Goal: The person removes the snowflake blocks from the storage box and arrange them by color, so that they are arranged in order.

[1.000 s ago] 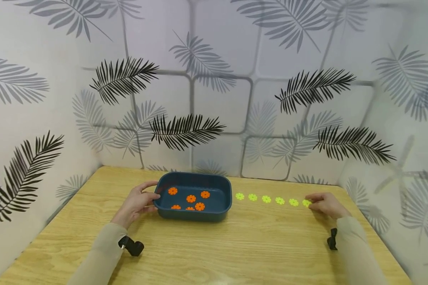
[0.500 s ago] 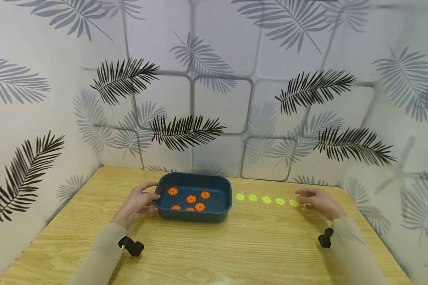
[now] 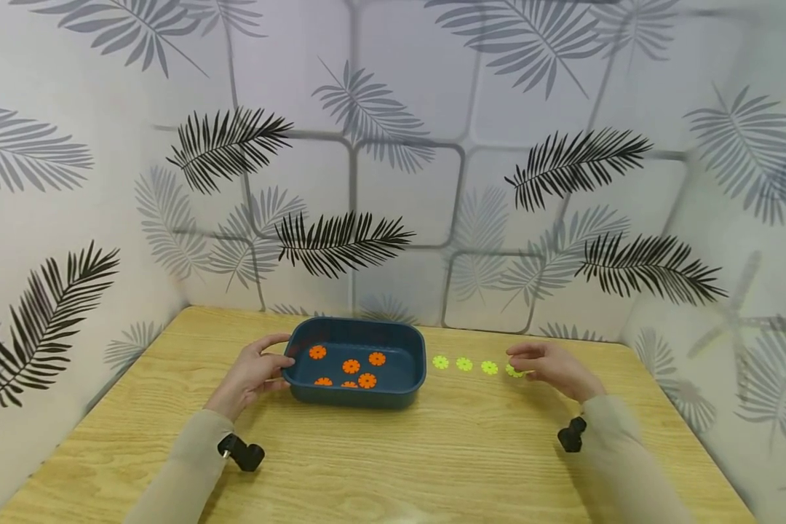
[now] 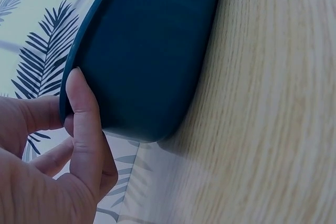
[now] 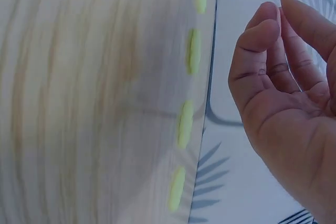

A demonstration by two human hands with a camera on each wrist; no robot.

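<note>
Far left, a pale left sleeve [image 3: 186, 458] with a black clip [image 3: 241, 453] strapped at the wrist, and out of it comes the left hand [image 3: 252, 371], thumb and fingers pinching the tray's end rim! Straight off that grip, to its right, the dark blue tray [image 3: 360, 399] sits on the wooden table [image 3: 393, 466], mouth up, long axis running sideways from the left hand towards the right one. Inside, rightward of the pinch, six orange flowers [image 3: 351, 366] lie scattered, some partly cut off by the near wall.

Beyond the tray's far end, yellow flowers [image 3: 464, 364] line up single file, the row roughly carrying on the tray's long axis; four show. And here's the right hand [image 3: 553, 367], over the row's right end, fingers bent leftward and partly covering the fourth flower! Fingertips close to the thumb, nothing visible between them. A second pale sleeve [image 3: 629, 437] trails behind it.
</note>
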